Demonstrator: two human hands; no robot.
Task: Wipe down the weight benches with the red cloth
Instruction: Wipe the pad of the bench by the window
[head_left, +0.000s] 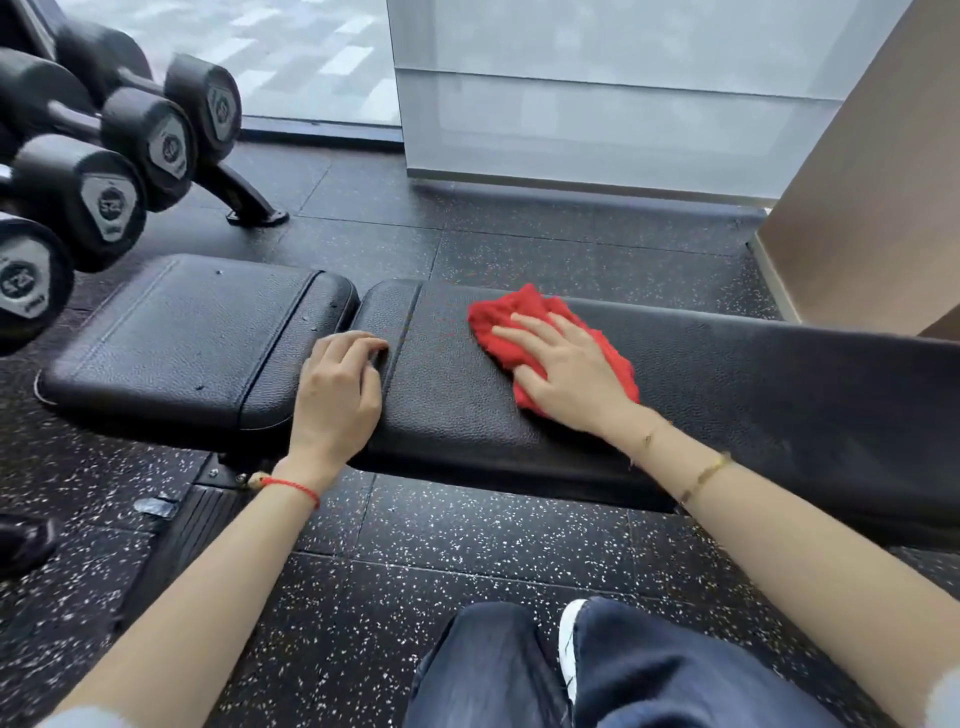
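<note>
Hands, two, both on the bench (727, 384), which serves as landmark throughout.

Right hand (563, 366): fingers straight and spread, palm down, pressing the red cloth (524, 312) flat onto the long back pad of the bench. It presses rather than grips.

Red cloth: bunched, lying on top of the long pad near that pad's left end, partly covered by the right hand, its edges showing beyond the fingers and along the wrist side.

Left hand (340, 387): resting at the gap between the long pad and the seat pad (182, 338), fingers curled over the long pad's near-left edge; it appears to steady the bench and carries nothing loose.

Dumbbells (111, 202): racked, beyond and left of the bench's seat pad, well apart from both hands.

Floor (467, 530): dark speckled rubber, under and around the bench.

Step in hand, as judged: wiping the long pad, at its left end.

Next move, as judged: keep the palm flat with even pressure and sweep along the pad toward its right end; the seat pad also looks due a pass.
</note>
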